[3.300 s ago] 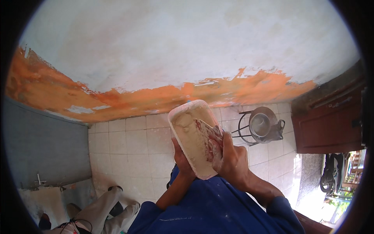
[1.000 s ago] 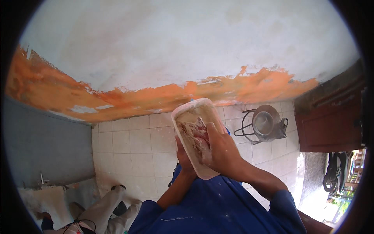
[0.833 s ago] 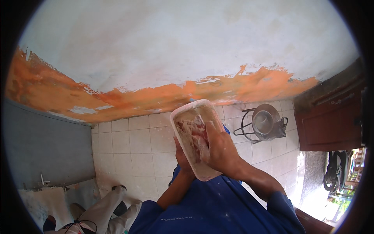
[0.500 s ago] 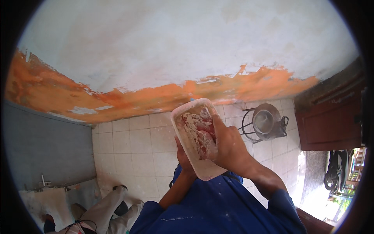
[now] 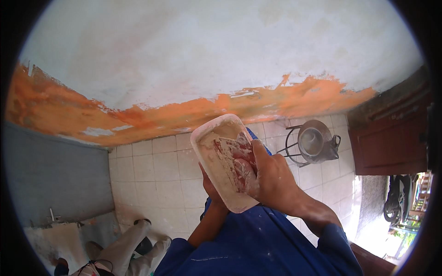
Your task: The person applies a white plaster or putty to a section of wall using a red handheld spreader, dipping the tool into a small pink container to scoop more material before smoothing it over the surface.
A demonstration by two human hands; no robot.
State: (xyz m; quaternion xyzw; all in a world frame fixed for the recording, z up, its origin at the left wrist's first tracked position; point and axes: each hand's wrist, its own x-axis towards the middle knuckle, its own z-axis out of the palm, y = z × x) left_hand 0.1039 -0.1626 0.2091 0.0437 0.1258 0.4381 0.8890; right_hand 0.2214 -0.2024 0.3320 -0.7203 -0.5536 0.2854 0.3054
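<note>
In the middle of the view, a pale rectangular tray (image 5: 199,148) coated with whitish filler is tilted in front of my body. My left hand (image 5: 211,186) supports it from its left side and underneath, with most of the fingers hidden. My right hand (image 5: 275,179) grips a flat reddish scraper (image 5: 224,154) smeared with filler, its blade inside the tray. White paste covers the thumb and fingers of that hand.
Ahead rises a wall (image 5: 207,50), white above with a ragged orange band (image 5: 170,117) below. On the tiled floor (image 5: 168,193), right, a round metal pan (image 5: 314,141) rests on a stand. Another person's light trouser leg (image 5: 120,246) is lower left. A brown door (image 5: 389,145) stands far right.
The tray has shifted a little to the left, together with my left hand. The scraper stays in my right hand, with its blade still in the tray.
</note>
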